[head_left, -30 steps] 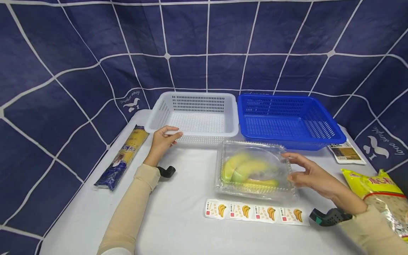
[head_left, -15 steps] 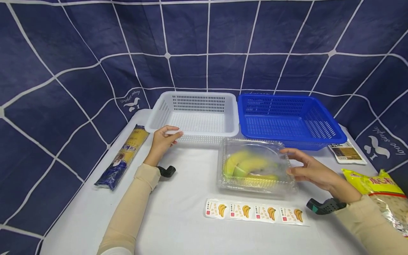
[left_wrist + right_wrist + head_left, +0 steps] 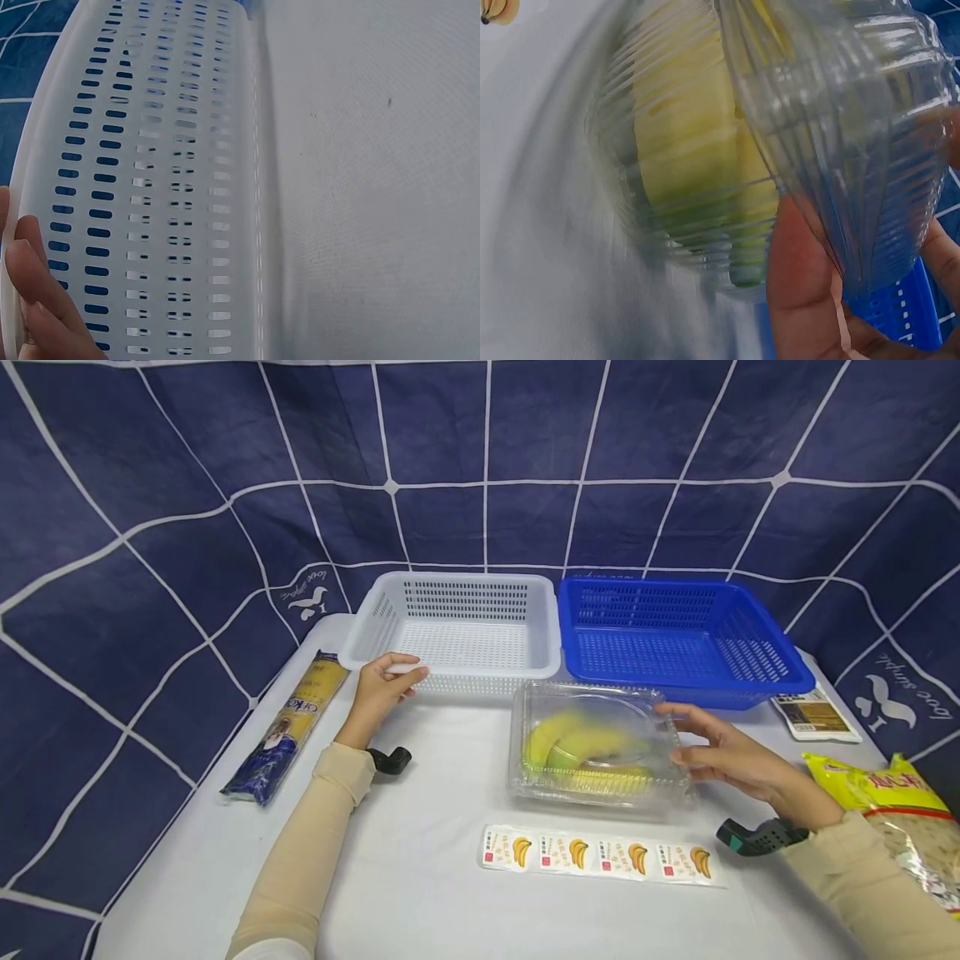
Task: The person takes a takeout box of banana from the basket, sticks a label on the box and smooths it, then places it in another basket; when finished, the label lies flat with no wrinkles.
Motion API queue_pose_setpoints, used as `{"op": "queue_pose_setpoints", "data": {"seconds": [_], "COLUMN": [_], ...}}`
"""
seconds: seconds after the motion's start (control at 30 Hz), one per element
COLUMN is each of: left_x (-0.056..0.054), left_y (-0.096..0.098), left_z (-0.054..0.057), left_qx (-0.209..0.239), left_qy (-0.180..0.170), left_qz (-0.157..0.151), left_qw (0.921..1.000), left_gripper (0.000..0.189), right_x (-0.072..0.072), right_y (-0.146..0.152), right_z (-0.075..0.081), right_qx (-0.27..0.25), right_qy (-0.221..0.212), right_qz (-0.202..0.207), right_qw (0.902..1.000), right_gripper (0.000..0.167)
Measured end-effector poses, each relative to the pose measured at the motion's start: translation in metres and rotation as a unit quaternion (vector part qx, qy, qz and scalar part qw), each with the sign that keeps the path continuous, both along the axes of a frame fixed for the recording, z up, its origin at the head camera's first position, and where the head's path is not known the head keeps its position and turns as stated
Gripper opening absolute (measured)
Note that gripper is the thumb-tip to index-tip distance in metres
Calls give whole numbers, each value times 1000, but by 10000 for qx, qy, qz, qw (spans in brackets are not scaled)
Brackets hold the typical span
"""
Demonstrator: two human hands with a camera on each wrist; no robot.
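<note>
At the white plastic basket, my left hand pinches the front rim between thumb and fingers; the left wrist view shows those fingers over the basket's edge. My right hand grips the right side of a clear plastic clamshell box, thumb toward the front. Several yellow-green bananas lie inside it, also seen through the ribbed wall in the right wrist view. The box looks lifted slightly off the table, just in front of the baskets. Its underside is hidden.
A blue basket stands beside the white one. Banana-picture stickers lie in front of the box. A pasta pack is at left; a small packet and a yellow bag are at right. Dark blue cloth surrounds the table.
My right hand has moved the clamshell box slightly away from me, toward the baskets, opening a wider gap to the stickers. My left hand stays on the white basket's rim.
</note>
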State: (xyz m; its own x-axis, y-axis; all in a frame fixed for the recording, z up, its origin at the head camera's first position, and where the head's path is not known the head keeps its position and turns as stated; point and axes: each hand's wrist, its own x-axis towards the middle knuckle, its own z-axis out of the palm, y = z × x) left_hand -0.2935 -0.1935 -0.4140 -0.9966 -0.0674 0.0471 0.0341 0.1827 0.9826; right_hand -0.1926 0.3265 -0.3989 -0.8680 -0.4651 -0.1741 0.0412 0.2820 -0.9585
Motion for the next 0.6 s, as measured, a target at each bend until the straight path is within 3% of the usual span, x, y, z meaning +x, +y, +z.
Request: {"op": "queue_pose_setpoints", "data": {"seconds": [0.27, 0.43, 0.6], "left_x": [0, 3, 12], "left_y": [-1, -2, -3], "left_z": [1, 4, 9], "left_qx": [-80, -267, -588], "left_qy": [-49, -180, -291], "left_qz": [-131, -274, -702], "left_qw": [9999, 9991, 9954], "left_gripper": [34, 44, 58], "right_x": [0, 5, 14], "right_y": [6, 9, 13], "right_z": [-3, -3, -3], "right_qx": [206, 26, -146], "right_qy": [189, 359, 747], "right_qz": [154, 125, -72], "right_qw": [9995, 9993, 9971], "right_gripper": [73, 73, 67]}}
